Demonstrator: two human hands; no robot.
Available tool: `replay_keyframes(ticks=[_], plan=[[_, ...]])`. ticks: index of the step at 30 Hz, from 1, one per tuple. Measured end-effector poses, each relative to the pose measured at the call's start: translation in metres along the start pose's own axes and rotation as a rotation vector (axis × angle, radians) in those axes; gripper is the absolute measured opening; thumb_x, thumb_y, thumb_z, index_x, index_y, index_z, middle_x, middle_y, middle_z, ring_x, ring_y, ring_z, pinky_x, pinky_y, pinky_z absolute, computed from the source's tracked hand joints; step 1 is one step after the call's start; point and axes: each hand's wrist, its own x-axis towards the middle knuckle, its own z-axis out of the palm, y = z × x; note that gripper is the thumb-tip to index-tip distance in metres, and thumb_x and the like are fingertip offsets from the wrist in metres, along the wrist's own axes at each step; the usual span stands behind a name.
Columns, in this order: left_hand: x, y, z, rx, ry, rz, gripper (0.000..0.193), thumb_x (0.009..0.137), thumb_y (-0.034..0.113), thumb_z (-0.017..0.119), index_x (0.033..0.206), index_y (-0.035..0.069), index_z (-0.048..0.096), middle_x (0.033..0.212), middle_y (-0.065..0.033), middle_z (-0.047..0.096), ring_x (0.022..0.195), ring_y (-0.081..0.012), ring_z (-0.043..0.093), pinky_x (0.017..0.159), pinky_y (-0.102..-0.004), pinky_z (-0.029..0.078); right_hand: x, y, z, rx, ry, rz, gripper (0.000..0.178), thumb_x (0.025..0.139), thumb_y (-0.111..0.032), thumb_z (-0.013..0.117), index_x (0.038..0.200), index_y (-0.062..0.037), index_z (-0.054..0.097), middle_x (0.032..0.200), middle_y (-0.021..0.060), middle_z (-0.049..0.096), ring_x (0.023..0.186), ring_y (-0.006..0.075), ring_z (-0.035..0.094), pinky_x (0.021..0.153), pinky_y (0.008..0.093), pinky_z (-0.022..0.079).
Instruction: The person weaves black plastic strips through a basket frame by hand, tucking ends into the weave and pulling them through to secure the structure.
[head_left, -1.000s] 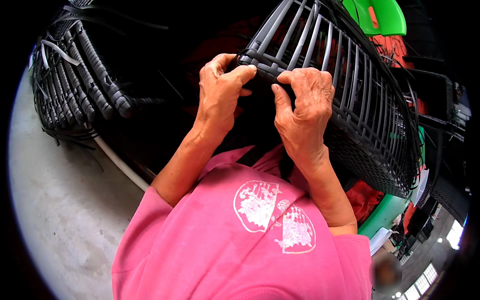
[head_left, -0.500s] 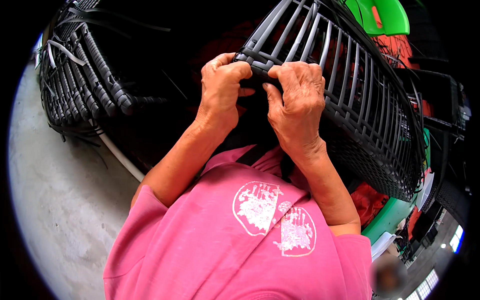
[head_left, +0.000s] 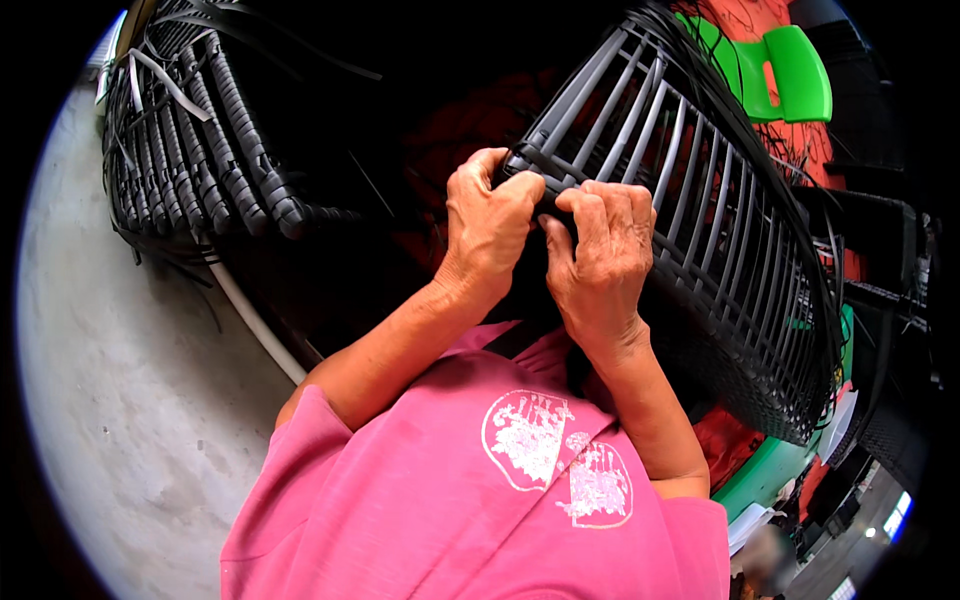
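One left hand [head_left: 488, 228] of mine, pinching a black wicker panel [head_left: 700, 288] corner; my right, just beside, curled, grip unclear; weave [head_left: 562, 170] between them best kept flat, snug.

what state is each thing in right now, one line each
left hand: fingers bent, gripping the frame's near corner
right hand: fingers curled at the same edge, grip unclear
frame: slanted, partly woven, gaps between strips
left bundle: bars wrapped, loose ends sticking out
green seat: untouched
shirt: worn, creased
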Motion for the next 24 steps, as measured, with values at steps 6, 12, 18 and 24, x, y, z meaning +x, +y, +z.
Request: replay_keyframes(ticks=[6, 12, 18, 24], plan=[[-0.001, -0.036, -0.006, 0.082, 0.046, 0.243, 0.035, 0.073, -0.007, 0.045, 0.107, -0.002, 0.056, 0.087, -0.0054, 0.062, 0.068, -0.0099, 0.060, 0.052, -0.0221, 0.050, -0.006, 0.003, 0.006, -0.003, 0.016, -0.011, 0.028, 0.063, 0.001, 0.068, 0.089, -0.0046, 0.057, 0.087, 0.0094, 0.055, 0.081, 0.0272, 0.051, 0.071, 0.0392, 0.039], [-0.011, -0.026, -0.009, -0.002, -0.016, 0.110, 0.033, 0.077, 0.000, 0.050, 0.110, -0.003, 0.057, 0.085, -0.0035, 0.062, 0.071, -0.0083, 0.059, 0.060, -0.0215, 0.050, -0.002, 0.002, 0.005, -0.028, -0.019, 0.012, 0.031, 0.062, 0.006, 0.070, 0.087, -0.0048, 0.057, 0.084, 0.0094, 0.056, 0.079, 0.0277, 0.052, 0.072, 0.0381, 0.042], [-0.005, -0.027, -0.006, -0.041, 0.038, 0.169, 0.030, 0.071, 0.003, 0.053, 0.099, -0.006, 0.058, 0.076, -0.0046, 0.059, 0.067, -0.0089, 0.053, 0.061, -0.0240, 0.046, -0.003, 0.003, 0.009, -0.020, -0.032, 0.011, 0.030, 0.062, 0.002, 0.069, 0.088, -0.0053, 0.057, 0.084, 0.0092, 0.054, 0.079, 0.0273, 0.051, 0.071, 0.0390, 0.040], [0.000, -0.031, -0.006, -0.111, 0.048, 0.120, 0.030, 0.071, 0.005, 0.055, 0.098, -0.007, 0.058, 0.078, -0.0056, 0.060, 0.069, -0.0097, 0.054, 0.063, -0.0248, 0.047, -0.001, 0.004, 0.009, -0.019, -0.049, -0.013, 0.030, 0.062, 0.005, 0.069, 0.087, -0.0041, 0.056, 0.083, 0.0100, 0.053, 0.076, 0.0279, 0.051, 0.069, 0.0388, 0.040]])
